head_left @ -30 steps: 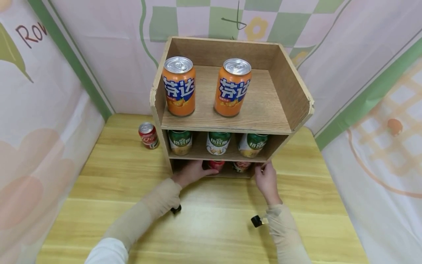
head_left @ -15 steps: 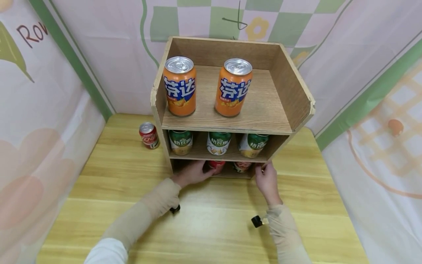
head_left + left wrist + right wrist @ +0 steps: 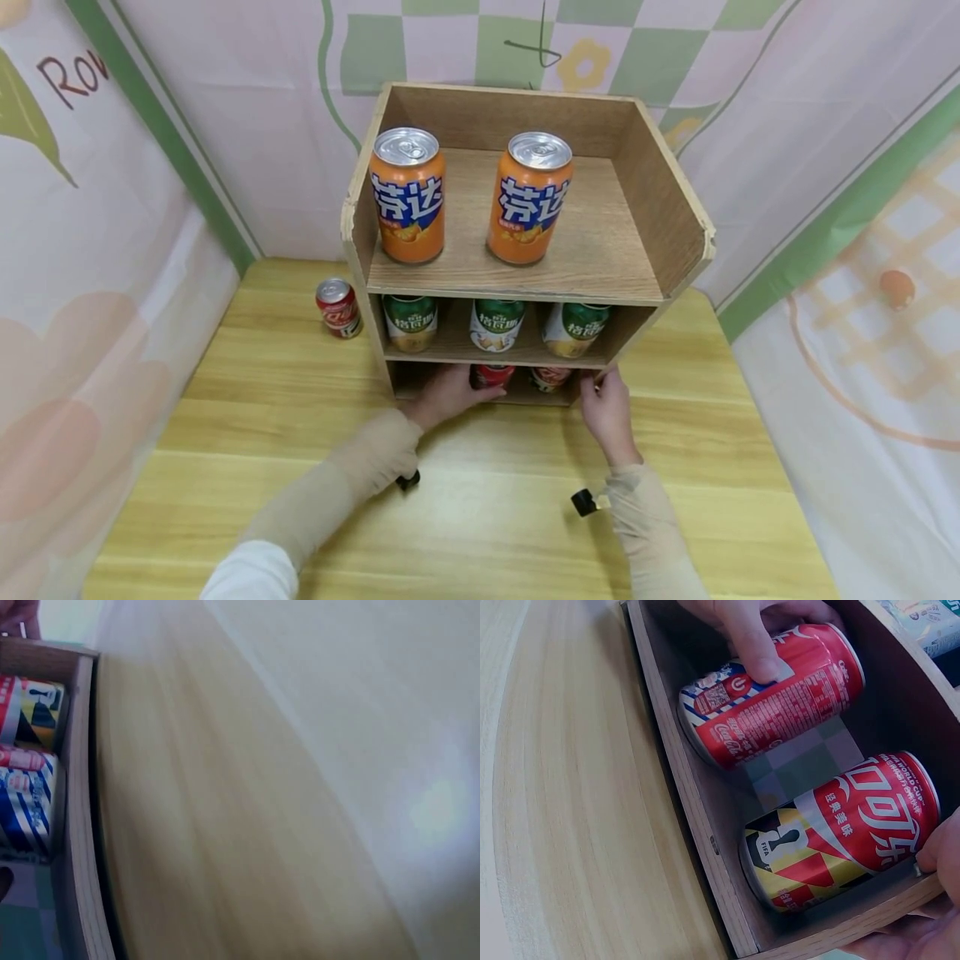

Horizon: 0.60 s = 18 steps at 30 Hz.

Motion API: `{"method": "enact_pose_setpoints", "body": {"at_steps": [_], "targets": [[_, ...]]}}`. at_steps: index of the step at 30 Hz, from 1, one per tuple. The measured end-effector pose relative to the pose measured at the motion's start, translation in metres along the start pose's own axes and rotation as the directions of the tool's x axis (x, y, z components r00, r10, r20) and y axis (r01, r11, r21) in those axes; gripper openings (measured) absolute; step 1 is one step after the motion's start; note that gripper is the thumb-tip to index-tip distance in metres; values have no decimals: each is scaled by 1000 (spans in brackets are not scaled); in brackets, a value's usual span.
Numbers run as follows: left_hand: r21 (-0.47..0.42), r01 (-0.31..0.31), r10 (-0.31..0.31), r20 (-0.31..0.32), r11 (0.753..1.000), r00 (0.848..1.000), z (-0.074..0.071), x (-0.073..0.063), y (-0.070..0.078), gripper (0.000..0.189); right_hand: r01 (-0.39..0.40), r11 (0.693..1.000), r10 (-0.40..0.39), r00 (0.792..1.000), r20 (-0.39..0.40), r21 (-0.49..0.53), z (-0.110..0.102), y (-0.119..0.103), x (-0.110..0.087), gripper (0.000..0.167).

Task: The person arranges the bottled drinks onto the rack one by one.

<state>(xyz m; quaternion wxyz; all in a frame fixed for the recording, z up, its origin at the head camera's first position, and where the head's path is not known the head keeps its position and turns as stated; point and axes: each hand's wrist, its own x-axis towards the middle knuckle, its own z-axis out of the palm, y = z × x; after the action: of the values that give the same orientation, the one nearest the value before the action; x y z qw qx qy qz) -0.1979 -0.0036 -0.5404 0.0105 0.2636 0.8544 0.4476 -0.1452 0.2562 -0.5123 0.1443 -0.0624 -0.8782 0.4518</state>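
On the bottom shelf of a wooden rack, my left hand grips a red cola can. In the right wrist view its thumb lies across that can, which stands upright on the shelf. A second red cola can stands to its right, apart from it. My right hand holds the rack's right side panel, thumb on the inner side and fingers outside, close beside the second can. The left wrist view catches only the blue-striped base of the gripped can and the other can's yellow and black part.
Two orange soda cans stand on the top shelf. Three green-topped cans fill the middle one. Another red can stands on the wooden table, left of the rack. Printed cloth hangs behind and at both sides.
My left hand and forearm have shifted slightly right, and the hand now reaches further round the cola can. The right hand keeps its place on the side panel.
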Motion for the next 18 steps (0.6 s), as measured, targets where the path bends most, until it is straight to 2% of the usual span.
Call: {"method": "enact_pose_setpoints", "body": {"at_steps": [5,8,12,15,18], "targets": [[-23,-34,33,-25,999,999,6,4,0,76,5,1000,-5,1000,-6,-2,1,0,0,26],[-41,-27,26,-23,999,999,6,4,-1,79,14,1000,-14,1000,-3,-7,0,0,1,28],[-51,-20,22,31,998,999,1,0,-3,78,26,1000,-26,1000,3,-12,-1,-1,1,30],[-23,-48,49,59,999,997,-2,-4,-5,73,29,999,-29,1000,0,-15,-1,-1,0,30],[25,-77,76,31,997,997,-3,-4,-6,70,33,999,-33,999,-12,-21,0,0,-1,28]]}}
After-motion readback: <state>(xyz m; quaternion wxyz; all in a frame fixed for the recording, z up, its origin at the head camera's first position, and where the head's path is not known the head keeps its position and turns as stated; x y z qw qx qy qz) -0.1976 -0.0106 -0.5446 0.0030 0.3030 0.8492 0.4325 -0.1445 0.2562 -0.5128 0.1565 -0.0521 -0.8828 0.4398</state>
